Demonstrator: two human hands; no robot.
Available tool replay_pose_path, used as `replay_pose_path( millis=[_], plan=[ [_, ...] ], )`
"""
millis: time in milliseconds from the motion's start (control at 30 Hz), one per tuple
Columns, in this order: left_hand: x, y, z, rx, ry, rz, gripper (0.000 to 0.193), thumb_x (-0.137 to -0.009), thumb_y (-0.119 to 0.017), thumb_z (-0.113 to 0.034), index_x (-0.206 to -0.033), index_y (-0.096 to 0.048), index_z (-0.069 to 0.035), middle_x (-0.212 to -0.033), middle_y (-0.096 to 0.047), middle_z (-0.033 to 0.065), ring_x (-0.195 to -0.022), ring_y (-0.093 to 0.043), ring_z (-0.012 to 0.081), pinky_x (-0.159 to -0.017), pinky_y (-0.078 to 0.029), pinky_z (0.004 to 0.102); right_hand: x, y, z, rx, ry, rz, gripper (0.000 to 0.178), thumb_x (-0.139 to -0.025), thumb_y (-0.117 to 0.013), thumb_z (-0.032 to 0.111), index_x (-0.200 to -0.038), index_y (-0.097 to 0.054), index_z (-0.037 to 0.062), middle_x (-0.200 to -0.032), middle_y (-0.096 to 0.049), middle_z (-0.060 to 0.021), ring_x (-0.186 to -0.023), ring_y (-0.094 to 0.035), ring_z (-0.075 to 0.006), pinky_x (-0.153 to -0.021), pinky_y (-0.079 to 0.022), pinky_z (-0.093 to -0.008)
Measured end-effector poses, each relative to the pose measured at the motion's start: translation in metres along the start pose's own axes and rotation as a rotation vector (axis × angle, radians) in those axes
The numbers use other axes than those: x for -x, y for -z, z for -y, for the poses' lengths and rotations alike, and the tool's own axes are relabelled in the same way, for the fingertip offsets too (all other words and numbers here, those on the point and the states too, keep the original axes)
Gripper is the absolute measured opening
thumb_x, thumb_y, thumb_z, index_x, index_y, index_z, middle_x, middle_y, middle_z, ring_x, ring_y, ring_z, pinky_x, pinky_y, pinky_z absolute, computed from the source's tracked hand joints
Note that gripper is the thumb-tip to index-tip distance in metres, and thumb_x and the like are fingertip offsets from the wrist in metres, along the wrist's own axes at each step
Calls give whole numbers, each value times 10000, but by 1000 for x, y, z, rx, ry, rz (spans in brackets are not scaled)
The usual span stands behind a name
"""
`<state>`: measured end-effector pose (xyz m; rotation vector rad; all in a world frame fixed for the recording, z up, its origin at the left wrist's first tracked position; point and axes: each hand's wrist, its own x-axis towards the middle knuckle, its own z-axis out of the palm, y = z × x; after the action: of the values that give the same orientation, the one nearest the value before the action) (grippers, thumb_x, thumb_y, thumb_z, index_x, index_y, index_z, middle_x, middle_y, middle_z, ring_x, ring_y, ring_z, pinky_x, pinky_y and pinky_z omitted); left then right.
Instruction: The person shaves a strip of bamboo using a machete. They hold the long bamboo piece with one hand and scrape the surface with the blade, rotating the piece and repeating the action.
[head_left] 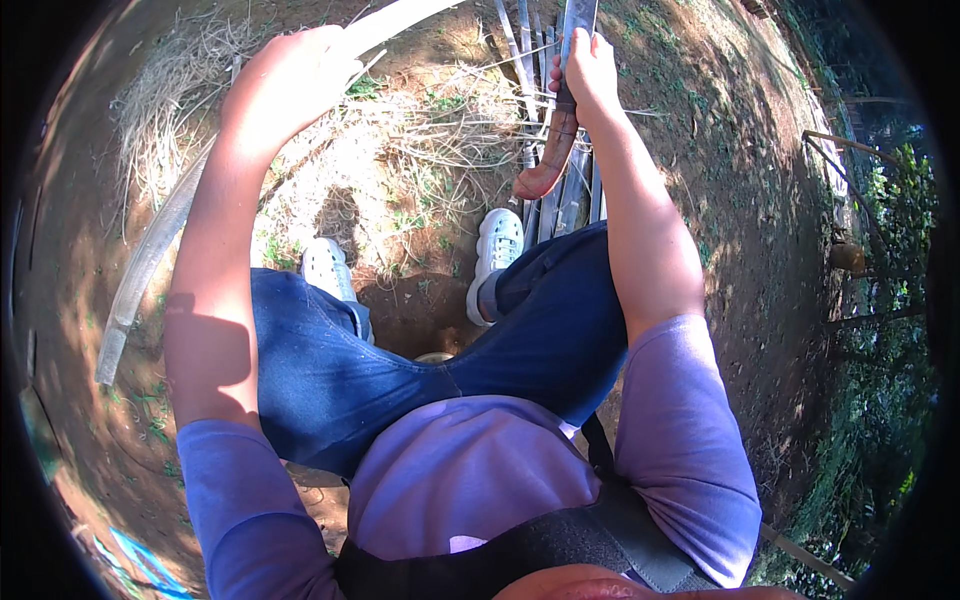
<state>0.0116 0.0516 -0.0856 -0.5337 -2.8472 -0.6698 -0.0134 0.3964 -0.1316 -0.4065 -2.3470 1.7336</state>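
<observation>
My left hand (295, 85) is closed around a long, pale strip (150, 255), which looks like split bamboo. One part runs up past the top edge, and the other bends down outside my left forearm. On the right, my right hand (590, 75) grips a large knife, like a machete, where its blade meets the handle. The curved brown wooden handle (550, 165) hangs below the hand, with its hooked end toward me. Its grey blade (579, 15) points up and out of view, so the tip is hidden. The thumb lies along the blade.
Several long strips (573, 195) lie on the ground beside my right shoe (497, 245). Pale shavings (190, 80) are heaped at the far left and scattered ahead of my feet. Green bushes (880, 400) and poles (850, 150) stand at the right edge.
</observation>
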Motion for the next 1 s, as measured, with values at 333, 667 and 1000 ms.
replay_pose_path(
  millis=[333,667,1000],
  plan=[
    [3,-7,-2,-21,132,176,306,-930,-594,-339,-1028,-687,-64,-747,-654,156,-645,-600,284,-629,-468,392,65,-32,15,251,71,383,330,-1047,-446,335,-1029,-513,13,-713,-595,-77,-515,-603,-139,-481,-532,-303],
    [1,-5,2,108,115,206,314,-914,-615,-333,-1021,-687,-47,-730,-636,126,-633,-569,196,-626,-459,357,-14,25,-22,-126,-37,-77,278,-1039,-442,306,-1002,-474,32,-738,-566,-84,-566,-577,-146,-489,-539,-318],
    [-4,-15,-4,60,-1,130,327,-900,-644,-336,-1065,-701,-60,-740,-657,113,-637,-578,193,-620,-455,343,61,-43,9,301,170,271,319,-1041,-470,324,-1021,-525,10,-751,-635,-127,-517,-646,-189,-525,-551,-350]
  ],
)
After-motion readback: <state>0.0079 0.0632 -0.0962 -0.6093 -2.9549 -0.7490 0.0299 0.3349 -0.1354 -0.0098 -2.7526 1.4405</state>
